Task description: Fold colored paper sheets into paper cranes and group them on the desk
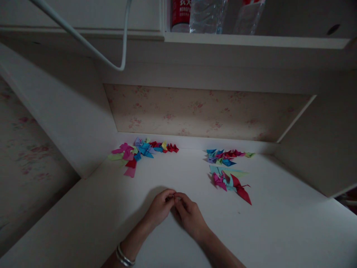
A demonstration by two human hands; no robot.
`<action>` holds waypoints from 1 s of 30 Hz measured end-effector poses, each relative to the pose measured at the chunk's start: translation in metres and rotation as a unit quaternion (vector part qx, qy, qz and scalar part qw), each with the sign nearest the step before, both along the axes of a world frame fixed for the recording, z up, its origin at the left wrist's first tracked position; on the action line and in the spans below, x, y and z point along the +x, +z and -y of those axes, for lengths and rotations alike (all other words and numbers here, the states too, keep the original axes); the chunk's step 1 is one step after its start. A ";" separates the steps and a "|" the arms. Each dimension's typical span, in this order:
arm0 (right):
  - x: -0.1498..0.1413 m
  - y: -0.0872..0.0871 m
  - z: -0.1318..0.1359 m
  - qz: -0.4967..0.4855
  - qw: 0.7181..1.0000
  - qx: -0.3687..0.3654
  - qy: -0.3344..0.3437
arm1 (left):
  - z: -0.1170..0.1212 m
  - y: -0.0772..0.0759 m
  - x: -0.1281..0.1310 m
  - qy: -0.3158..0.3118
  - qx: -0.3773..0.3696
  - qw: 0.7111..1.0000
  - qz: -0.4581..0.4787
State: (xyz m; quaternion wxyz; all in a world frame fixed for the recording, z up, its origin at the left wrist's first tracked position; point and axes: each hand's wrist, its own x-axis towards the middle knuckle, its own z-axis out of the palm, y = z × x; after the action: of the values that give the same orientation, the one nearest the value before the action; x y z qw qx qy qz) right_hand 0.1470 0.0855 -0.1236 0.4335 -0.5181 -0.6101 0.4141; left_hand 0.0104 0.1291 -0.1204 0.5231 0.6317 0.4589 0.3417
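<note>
My left hand (160, 206) and my right hand (190, 213) meet above the white desk top (139, 238), low in the middle of the view. Both have their fingers pinched together at the tips and touching each other. Whatever lies between the fingertips is hidden or too small to name. Beyond and to the left lies a pile of colourful folded paper origami (145, 148). On the right are another group of origami pieces (223, 157) and, nearer, a red paper crane (241, 189) beside a magenta folded piece (219, 181).
A shelf (251, 40) overhangs the desk, holding a red-labelled bottle (180, 16) and clear plastic bottles (206, 16). A white cable or thin arm (122, 56) hangs at upper left. Side panels (315, 149) and a flowered back wall (195, 109) enclose the desk.
</note>
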 end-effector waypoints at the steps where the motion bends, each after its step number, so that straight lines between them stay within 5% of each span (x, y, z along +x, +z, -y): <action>1: 0.000 0.000 0.000 0.000 1.000 0.001 -0.001 | 0.000 0.000 0.000 -0.002 0.000 1.000 0.000; 13: 0.001 -0.001 -0.001 0.007 1.000 0.011 -0.003 | -0.007 -0.007 -0.004 0.009 -0.032 0.999 0.034; 17: 0.002 -0.006 -0.002 -0.023 1.000 0.002 0.000 | -0.034 -0.009 -0.005 0.052 0.055 0.996 -0.052; 19: 0.002 -0.007 -0.003 -0.019 1.000 0.009 0.002 | -0.058 -0.002 -0.004 0.058 0.157 0.973 -0.158; 21: 0.003 -0.008 -0.003 0.002 1.000 0.030 0.004 | -0.085 0.010 -0.003 0.060 0.248 0.900 -0.352; 26: 0.005 -0.012 -0.007 0.023 0.998 0.051 0.006 | -0.145 0.045 0.003 0.069 0.277 0.843 -0.455; 30: 0.008 -0.013 -0.011 0.003 0.999 0.033 0.010 | -0.175 0.057 0.013 0.074 0.282 0.803 -0.521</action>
State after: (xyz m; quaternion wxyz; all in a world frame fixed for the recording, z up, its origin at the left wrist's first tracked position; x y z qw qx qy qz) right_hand 0.1545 0.0969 -0.1364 0.4446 -0.4987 -0.6299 0.3961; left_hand 0.0232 0.3036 -0.0631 -0.0222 0.7986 0.5908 0.1132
